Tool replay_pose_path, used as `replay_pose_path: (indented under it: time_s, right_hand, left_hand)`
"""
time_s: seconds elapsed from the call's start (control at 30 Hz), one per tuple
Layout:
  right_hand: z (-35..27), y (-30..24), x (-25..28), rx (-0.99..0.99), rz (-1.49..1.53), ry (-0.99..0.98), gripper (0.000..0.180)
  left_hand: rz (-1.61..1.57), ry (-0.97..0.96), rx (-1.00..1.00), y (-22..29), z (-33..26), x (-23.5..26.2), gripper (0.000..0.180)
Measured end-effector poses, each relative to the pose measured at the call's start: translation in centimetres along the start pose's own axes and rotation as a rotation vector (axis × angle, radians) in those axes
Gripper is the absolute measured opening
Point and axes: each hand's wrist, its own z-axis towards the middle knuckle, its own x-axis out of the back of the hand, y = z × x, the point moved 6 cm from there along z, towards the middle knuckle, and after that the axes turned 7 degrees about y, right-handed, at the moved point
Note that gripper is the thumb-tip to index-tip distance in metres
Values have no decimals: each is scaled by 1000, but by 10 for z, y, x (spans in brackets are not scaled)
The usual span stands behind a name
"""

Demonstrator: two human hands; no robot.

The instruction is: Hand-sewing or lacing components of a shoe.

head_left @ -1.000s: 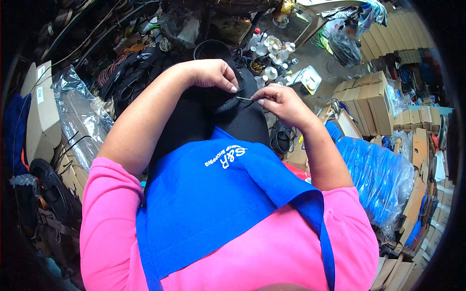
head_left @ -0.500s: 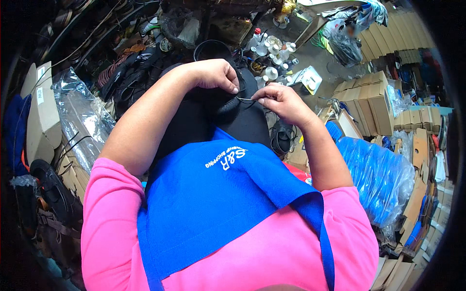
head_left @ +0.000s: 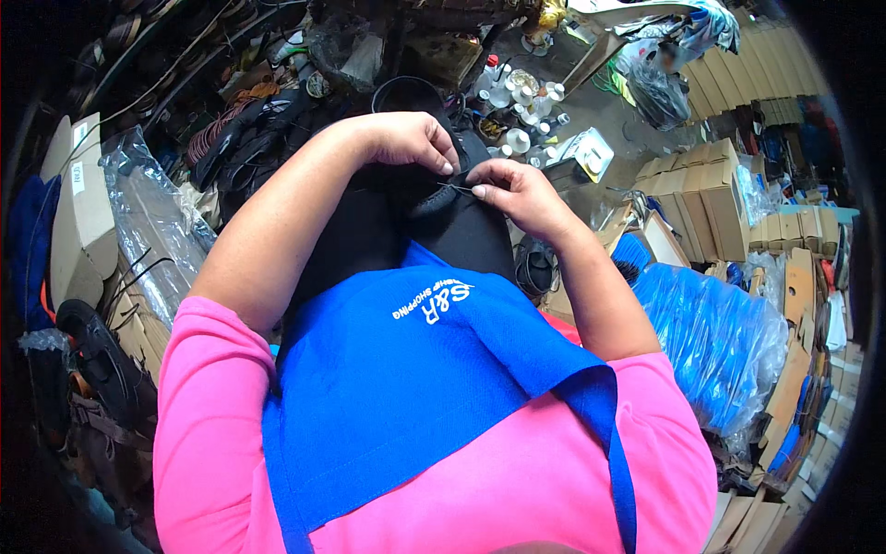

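Note:
Over my lap, a black shoe-like piece with a ribbed edge lies between my thighs, dark against dark trousers. My left hand is at its far side, thumb and fingers pinched together; what they grip is hidden. Between the thumb and fingers of my right hand is a thin metal needle, its tip pointing left at the ribbed edge. A blue apron covers my front.
Several white bottles stand on the floor ahead. At the right are cardboard boxes and a plastic-wrapped blue bundle. Clear plastic sheeting and a black sole lie at the left.
My right hand has moved left, toward my left hand, and the needle has come closer over the black piece. The left hand is almost where it was.

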Motion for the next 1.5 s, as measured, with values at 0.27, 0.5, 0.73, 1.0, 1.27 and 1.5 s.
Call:
replay_pose_path:
  time_s: [0.27, 0.5, 0.73, 1.0, 1.27, 1.5]
  right_hand:
    - [7, -17, 0, 52, -67, 155, 13]
    - [-8, -69, -30, 719, -868, 225, 11]
    - [-18, -106, -60, 1021, -528, 318, 12]
    - [-63, -93, 24, 536, -768, -262, 14]
    - [-174, -71, 432, -254, -1402, 894, 31]
    - [-90, 55, 228, -351, -946, -161, 44]
  left_hand:
    - [-37, -71, 189, -11, -4, 3, 32]
    - [-109, -101, 162, -15, -2, 5, 29]
    - [-134, -92, 132, -16, 0, 2, 17]
    - [127, 83, 2, 4, -13, -4, 23]
    - [120, 97, -24, 1, -11, -7, 21]
    - [125, 48, 34, -3, -13, -5, 25]
